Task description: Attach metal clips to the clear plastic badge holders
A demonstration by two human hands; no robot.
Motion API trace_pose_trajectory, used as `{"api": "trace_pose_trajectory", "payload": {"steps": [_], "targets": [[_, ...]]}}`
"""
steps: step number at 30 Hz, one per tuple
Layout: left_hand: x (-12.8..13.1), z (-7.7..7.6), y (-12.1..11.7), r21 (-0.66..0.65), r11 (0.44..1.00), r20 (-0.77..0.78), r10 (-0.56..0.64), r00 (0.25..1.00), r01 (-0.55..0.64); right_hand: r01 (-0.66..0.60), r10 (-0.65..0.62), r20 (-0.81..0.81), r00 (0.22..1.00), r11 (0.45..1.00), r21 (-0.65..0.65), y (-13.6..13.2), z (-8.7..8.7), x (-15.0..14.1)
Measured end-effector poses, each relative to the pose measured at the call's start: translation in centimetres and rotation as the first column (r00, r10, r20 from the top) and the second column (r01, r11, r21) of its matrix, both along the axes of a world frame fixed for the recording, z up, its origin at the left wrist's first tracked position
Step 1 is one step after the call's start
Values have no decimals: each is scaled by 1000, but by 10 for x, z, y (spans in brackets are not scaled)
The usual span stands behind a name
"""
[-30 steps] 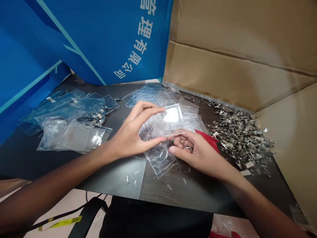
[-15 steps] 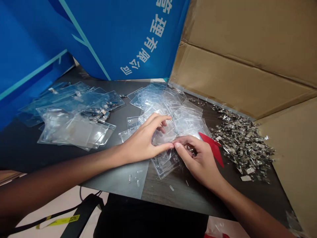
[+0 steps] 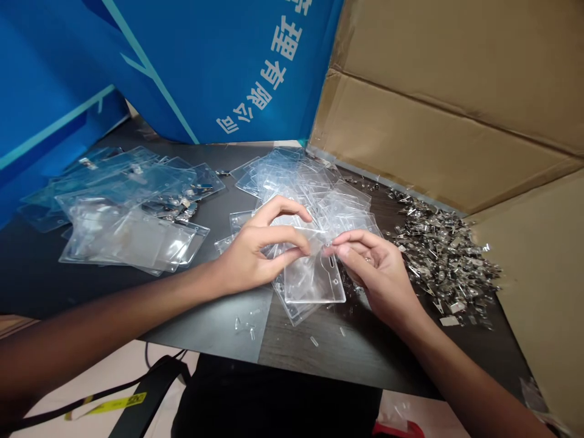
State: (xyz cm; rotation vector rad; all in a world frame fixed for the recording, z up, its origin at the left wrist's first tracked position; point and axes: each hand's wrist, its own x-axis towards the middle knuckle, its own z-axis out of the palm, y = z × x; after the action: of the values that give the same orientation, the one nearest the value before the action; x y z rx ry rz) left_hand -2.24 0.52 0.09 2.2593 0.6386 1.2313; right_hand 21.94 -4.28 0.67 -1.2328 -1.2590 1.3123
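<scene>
A clear plastic badge holder (image 3: 314, 283) hangs tilted from my left hand (image 3: 260, 246), whose thumb and fingers pinch its upper left part. The slotted edge of the holder faces right. My right hand (image 3: 381, 271) is close by that edge, thumb and forefinger brought together near the slot. Small shiny metal pieces, seemingly clips, show partly inside its curled fingers; how many is hidden. Beneath and behind both hands spreads a heap of clear badge holders (image 3: 296, 173). To the right lies a large pile of metal badge clips (image 3: 449, 264).
On the left is another stack of badge holders (image 3: 123, 234), some with clips on them. Short clear plastic strips (image 3: 314, 342) lie near the table's front edge. A blue printed panel (image 3: 219, 55) and a cardboard wall (image 3: 433, 128) stand behind the table.
A badge holder now shows clearly, raised in my left hand. My right hand has moved slightly right and up. The red piece beside it no longer shows. The view has shifted slightly.
</scene>
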Motion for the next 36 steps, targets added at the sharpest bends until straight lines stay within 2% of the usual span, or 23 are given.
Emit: {"api": "trace_pose_trajectory", "payload": {"steps": [4, 7, 11, 16, 21, 25, 28, 30, 33, 36], "targets": [[-2, -4, 4, 32, 999, -41, -10, 999, 11, -167, 127, -170, 977, 955, -246, 1, -2, 0], [-5, -7, 9, 26, 1000, -82, -6, 997, 8, -159, 102, -196, 975, 939, -304, 0, -3, -2], [-9, -8, 14, -10, 1000, -156, 4, 988, -5, -69, 29, -163, 986, 967, -246, 0, -6, -2], [-3, -2, 1, -191, 981, -207, -16, 978, -25, 24, -34, -89, 995, 992, -120, -1, -9, -4], [8, 1, -14, -234, 970, -268, 0, 963, -66, -4, 4, 4, 1000, 998, -58, -6, -11, -12], [10, -1, -15, -247, 968, -223, -13, 975, -43, -9, 7, 74, 997, 1000, 27, -8, -9, -13], [8, -4, -14, -281, 959, -180, -25, 983, -27, -56, 47, 140, 989, 997, 60, -9, -6, -11], [6, -5, -13, -330, 944, -152, -26, 988, -26, -147, 140, 165, 976, 989, 33, -9, -6, -10], [4, -7, -11, -397, 918, -94, -28, 995, -11, -282, 283, 96, 954, 959, -19, -9, -9, -7], [3, -8, -8, -432, 901, -32, -57, 998, 37, -331, 332, 33, 943, 943, -34, -9, -14, -5]]}}
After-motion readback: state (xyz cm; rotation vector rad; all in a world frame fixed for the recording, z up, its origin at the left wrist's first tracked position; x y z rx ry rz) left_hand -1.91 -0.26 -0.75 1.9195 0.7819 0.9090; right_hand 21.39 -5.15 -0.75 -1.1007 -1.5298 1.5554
